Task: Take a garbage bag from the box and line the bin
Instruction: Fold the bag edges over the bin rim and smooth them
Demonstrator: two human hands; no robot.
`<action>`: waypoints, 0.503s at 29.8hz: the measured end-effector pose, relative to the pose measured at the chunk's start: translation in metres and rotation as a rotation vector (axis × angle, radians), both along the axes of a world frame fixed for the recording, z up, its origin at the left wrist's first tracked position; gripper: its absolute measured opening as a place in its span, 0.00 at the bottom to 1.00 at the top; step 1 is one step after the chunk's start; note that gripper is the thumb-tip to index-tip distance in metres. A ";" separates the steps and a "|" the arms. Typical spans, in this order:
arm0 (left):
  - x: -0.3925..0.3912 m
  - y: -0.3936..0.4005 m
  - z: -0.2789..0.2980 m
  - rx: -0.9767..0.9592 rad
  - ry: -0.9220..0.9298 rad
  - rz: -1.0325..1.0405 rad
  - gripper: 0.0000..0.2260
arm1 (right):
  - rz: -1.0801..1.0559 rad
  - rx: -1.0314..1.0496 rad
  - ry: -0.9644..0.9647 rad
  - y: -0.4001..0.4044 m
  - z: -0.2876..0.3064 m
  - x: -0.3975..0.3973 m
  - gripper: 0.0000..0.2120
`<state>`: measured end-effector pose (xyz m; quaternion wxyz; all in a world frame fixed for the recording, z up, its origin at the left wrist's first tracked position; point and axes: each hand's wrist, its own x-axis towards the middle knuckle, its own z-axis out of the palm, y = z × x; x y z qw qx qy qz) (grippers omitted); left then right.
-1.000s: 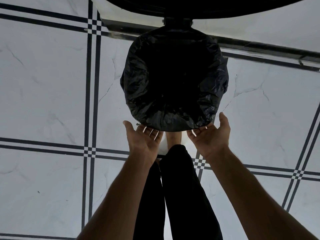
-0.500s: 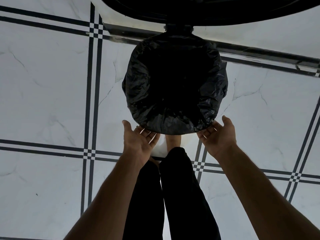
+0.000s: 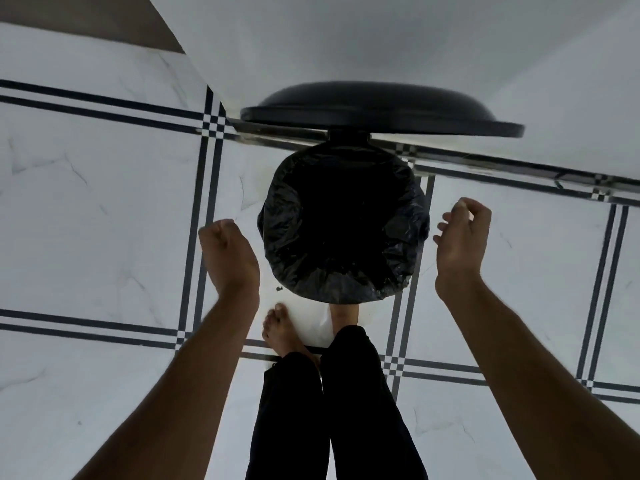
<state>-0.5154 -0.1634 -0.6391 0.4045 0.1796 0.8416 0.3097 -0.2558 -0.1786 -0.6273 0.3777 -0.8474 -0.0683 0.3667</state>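
Note:
A round bin stands on the floor ahead of me, lined with a black garbage bag [image 3: 341, 237] whose crinkled edge is folded over the rim. The bin's black lid [image 3: 381, 110] stands raised behind it. My left hand [image 3: 227, 252] hovers left of the bin, apart from the bag, its fingers curled in and holding nothing. To the right of the bin, my right hand [image 3: 462, 239] is also clear of the bag, loosely curled and holding nothing. The garbage bag box is not in view.
The floor is white marble tile [image 3: 104, 220] with dark line borders. A white wall [image 3: 381, 39] rises just behind the bin. My left bare foot [image 3: 280, 329] stands on the floor, and my right foot [image 3: 343, 315] reaches under the bin's front.
Both hands have left the bag's front edge, lifted and spread apart to either side of the bin, fingers curling in. My view has risen, showing the whole lid.

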 end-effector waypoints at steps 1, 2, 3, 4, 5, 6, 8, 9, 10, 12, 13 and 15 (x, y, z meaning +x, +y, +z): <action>-0.001 0.007 0.005 0.026 0.017 -0.032 0.06 | 0.038 0.011 -0.012 0.007 0.005 0.000 0.12; 0.000 0.012 0.011 0.039 0.031 -0.076 0.06 | 0.090 0.008 -0.031 0.012 0.007 0.000 0.12; 0.000 0.018 0.013 0.049 0.049 -0.132 0.07 | 0.144 -0.004 -0.054 0.017 0.008 0.000 0.12; 0.001 0.023 0.014 0.049 0.068 -0.206 0.08 | 0.194 -0.020 -0.078 0.021 0.006 0.001 0.12; 0.001 0.028 0.013 0.049 0.095 -0.301 0.09 | 0.243 -0.037 -0.100 0.025 0.003 0.002 0.13; 0.002 0.034 0.009 0.046 0.107 -0.403 0.12 | 0.307 -0.055 -0.122 0.030 -0.002 0.003 0.15; 0.004 0.049 0.001 0.002 0.059 -0.563 0.17 | 0.455 -0.090 -0.133 0.039 -0.008 0.005 0.17; 0.006 0.057 -0.002 -0.039 0.009 -0.605 0.19 | 0.518 -0.104 -0.125 0.044 -0.013 0.006 0.17; 0.008 0.066 -0.006 -0.069 -0.021 -0.637 0.21 | 0.561 -0.112 -0.117 0.049 -0.017 0.009 0.18; 0.012 0.081 -0.013 -0.086 -0.059 -0.706 0.23 | 0.607 -0.129 -0.098 0.059 -0.025 0.011 0.17; 0.013 0.087 -0.014 -0.107 -0.066 -0.733 0.23 | 0.611 -0.137 -0.087 0.065 -0.028 0.013 0.17; 0.013 0.096 -0.020 -0.179 -0.113 -0.714 0.23 | 0.601 -0.155 -0.049 0.073 -0.034 0.016 0.18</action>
